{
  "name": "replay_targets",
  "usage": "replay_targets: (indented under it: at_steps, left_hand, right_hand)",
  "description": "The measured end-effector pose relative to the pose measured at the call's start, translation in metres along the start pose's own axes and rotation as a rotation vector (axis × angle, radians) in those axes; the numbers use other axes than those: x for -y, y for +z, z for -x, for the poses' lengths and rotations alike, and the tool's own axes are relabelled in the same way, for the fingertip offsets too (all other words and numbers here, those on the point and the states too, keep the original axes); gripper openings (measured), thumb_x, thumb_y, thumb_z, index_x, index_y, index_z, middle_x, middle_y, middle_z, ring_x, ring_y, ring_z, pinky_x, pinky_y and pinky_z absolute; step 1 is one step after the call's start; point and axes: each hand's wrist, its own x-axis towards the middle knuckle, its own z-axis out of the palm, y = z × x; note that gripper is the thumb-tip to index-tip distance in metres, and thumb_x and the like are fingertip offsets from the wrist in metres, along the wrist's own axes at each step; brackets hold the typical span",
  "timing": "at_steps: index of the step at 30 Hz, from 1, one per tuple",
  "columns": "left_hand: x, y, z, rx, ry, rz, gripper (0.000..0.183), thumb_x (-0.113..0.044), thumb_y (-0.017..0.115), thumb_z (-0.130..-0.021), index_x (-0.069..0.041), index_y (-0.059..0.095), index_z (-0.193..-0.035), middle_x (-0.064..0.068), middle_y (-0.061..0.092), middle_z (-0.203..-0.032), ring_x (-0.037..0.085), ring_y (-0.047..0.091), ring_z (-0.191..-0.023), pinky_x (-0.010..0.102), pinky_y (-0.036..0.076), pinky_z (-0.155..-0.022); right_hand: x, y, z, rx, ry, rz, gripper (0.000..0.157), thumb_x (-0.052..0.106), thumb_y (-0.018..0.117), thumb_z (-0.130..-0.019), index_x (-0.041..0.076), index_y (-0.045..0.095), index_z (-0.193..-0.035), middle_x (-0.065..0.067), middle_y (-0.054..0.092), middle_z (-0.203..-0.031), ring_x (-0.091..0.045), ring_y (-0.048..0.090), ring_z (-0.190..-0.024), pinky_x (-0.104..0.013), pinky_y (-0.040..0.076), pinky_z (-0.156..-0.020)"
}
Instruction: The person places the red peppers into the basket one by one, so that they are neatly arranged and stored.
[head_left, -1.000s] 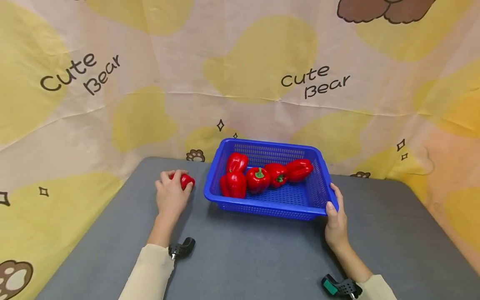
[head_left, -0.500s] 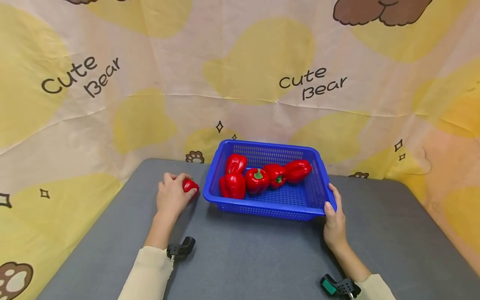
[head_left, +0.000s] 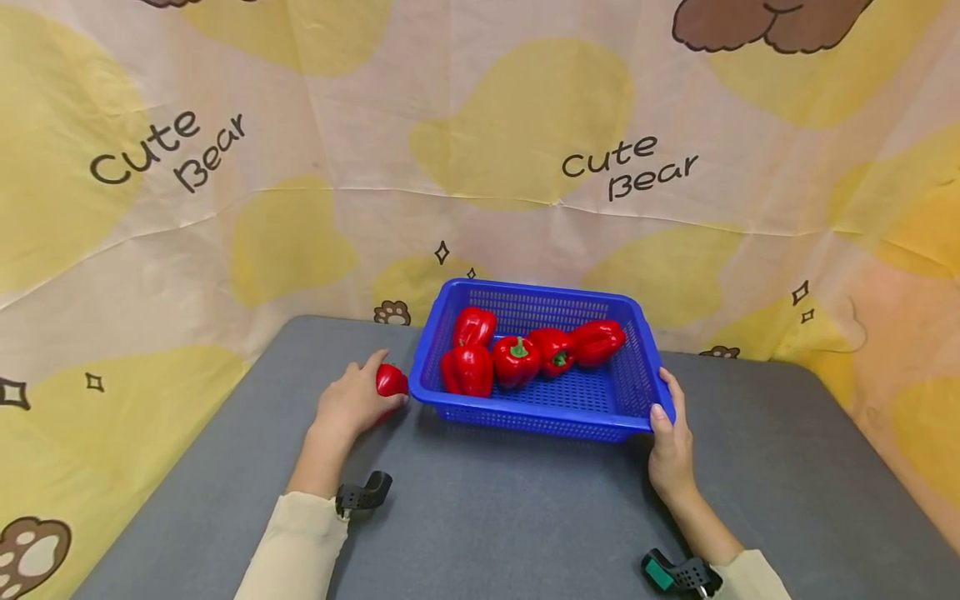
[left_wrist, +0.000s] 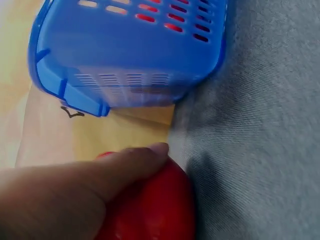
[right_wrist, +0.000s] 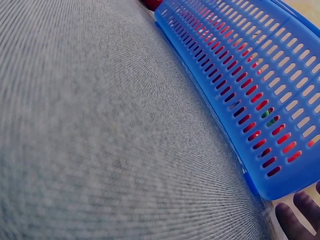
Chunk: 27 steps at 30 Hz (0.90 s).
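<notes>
My left hand [head_left: 351, 402] holds a red bell pepper [head_left: 392, 381] low over the table, just left of the blue plastic basket [head_left: 525, 412]. In the left wrist view the thumb lies across the pepper [left_wrist: 165, 205], and the other fingers are hidden. At the basket's right end my right hand [head_left: 671, 446] grips the rim, thumb on top. Several red bell peppers lie inside the basket; one pepper [head_left: 517, 362] shows its green stem. Through the slots of the basket wall [right_wrist: 240, 85] red patches are visible.
A grey table [head_left: 495, 517] carries the basket near its back edge. Behind it hangs a yellow and cream cloth [head_left: 517, 117] printed with "Cute Bear". Each wrist wears a black band [head_left: 363, 493].
The left hand and its pepper have moved right and slightly toward the near side, close to the basket. The right hand and the basket stay where they were.
</notes>
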Motion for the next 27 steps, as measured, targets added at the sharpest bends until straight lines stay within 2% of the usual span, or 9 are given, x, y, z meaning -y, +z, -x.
replay_targets:
  at_steps: [2,4,7,8,10,14,16,22,27]
  left_hand:
    - [0.002,0.002,-0.002,0.010,0.012,0.007,0.082,-0.046,0.071,-0.086,-0.017,0.038,-0.154,0.030,0.056,-0.131,0.050,0.063,-0.109,0.062,0.055,-0.088]
    - [0.003,0.004,-0.003,0.002,0.023,0.009,0.078,-0.048,0.068,-0.088,-0.016,0.039,-0.153,0.030,0.056,-0.130,0.049,0.063,-0.109,0.062,0.055,-0.088]
    - [0.004,0.006,-0.005,-0.013,0.031,0.014,0.069,-0.050,0.060,-0.093,-0.014,0.042,-0.149,0.029,0.056,-0.128,0.047,0.063,-0.108,0.060,0.055,-0.086]
    - [0.004,0.007,-0.006,-0.020,0.033,0.022,0.067,-0.049,0.059,-0.094,-0.012,0.043,-0.148,0.029,0.056,-0.127,0.046,0.063,-0.107,0.060,0.055,-0.086]
    - [0.004,0.008,-0.007,-0.051,0.041,0.038,0.062,-0.047,0.057,-0.094,-0.010,0.048,-0.143,0.027,0.057,-0.125,0.044,0.064,-0.105,0.059,0.055,-0.085]
    - [0.003,0.011,-0.009,-0.103,0.050,0.074,0.059,-0.041,0.059,-0.092,-0.008,0.054,-0.141,0.024,0.059,-0.129,0.042,0.063,-0.109,0.059,0.055,-0.089]
    - [0.002,0.011,-0.010,-0.114,0.052,0.082,0.059,-0.039,0.058,-0.092,-0.011,0.054,-0.143,0.023,0.058,-0.136,0.042,0.062,-0.115,0.060,0.054,-0.093]
    - [0.002,0.014,-0.010,-0.123,0.062,0.106,0.053,-0.037,0.058,-0.092,-0.015,0.058,-0.140,0.023,0.057,-0.136,0.044,0.062,-0.112,0.058,0.053,-0.090]
    - [0.004,0.016,-0.011,-0.123,0.065,0.111,0.050,-0.036,0.057,-0.092,-0.013,0.059,-0.137,0.023,0.058,-0.131,0.044,0.062,-0.106,0.057,0.054,-0.086]
  right_hand:
    - [-0.001,0.000,0.000,-0.001,-0.004,0.000,0.061,0.033,0.031,-0.102,0.029,0.020,-0.161,-0.015,0.029,-0.165,-0.043,0.039,-0.144,-0.046,0.038,-0.112]
    - [-0.002,0.000,0.000,-0.001,-0.007,-0.001,0.061,0.033,0.030,-0.102,0.028,0.020,-0.161,-0.016,0.029,-0.165,-0.044,0.040,-0.144,-0.029,0.042,-0.108]
    - [-0.004,0.001,0.000,-0.002,-0.013,-0.008,0.061,0.033,0.030,-0.102,0.028,0.020,-0.161,-0.017,0.029,-0.165,-0.045,0.040,-0.143,-0.004,0.038,-0.095]
    - [-0.004,0.001,-0.001,-0.001,-0.014,-0.008,0.061,0.033,0.030,-0.102,0.028,0.020,-0.161,-0.017,0.029,-0.165,-0.045,0.040,-0.143,-0.007,0.040,-0.096]
    - [-0.004,0.001,0.000,-0.002,-0.019,-0.012,0.061,0.033,0.030,-0.101,0.027,0.019,-0.161,-0.018,0.028,-0.165,-0.047,0.039,-0.144,-0.023,0.046,-0.104]
    - [-0.002,0.001,0.000,-0.006,-0.025,0.000,0.061,0.033,0.030,-0.101,0.028,0.019,-0.161,-0.016,0.028,-0.165,-0.047,0.038,-0.145,-0.056,0.036,-0.109]
    - [-0.001,0.001,-0.001,-0.005,-0.023,0.006,0.061,0.033,0.030,-0.101,0.028,0.019,-0.161,-0.015,0.028,-0.165,-0.046,0.039,-0.145,-0.049,0.037,-0.110]
    - [0.000,0.000,-0.001,-0.002,-0.006,0.008,0.061,0.034,0.030,-0.101,0.029,0.020,-0.161,-0.015,0.029,-0.165,-0.043,0.040,-0.144,-0.009,0.035,-0.098]
    - [-0.001,0.000,0.000,-0.003,-0.006,0.007,0.060,0.034,0.030,-0.102,0.030,0.021,-0.161,-0.014,0.029,-0.165,-0.042,0.041,-0.144,-0.009,0.035,-0.098]
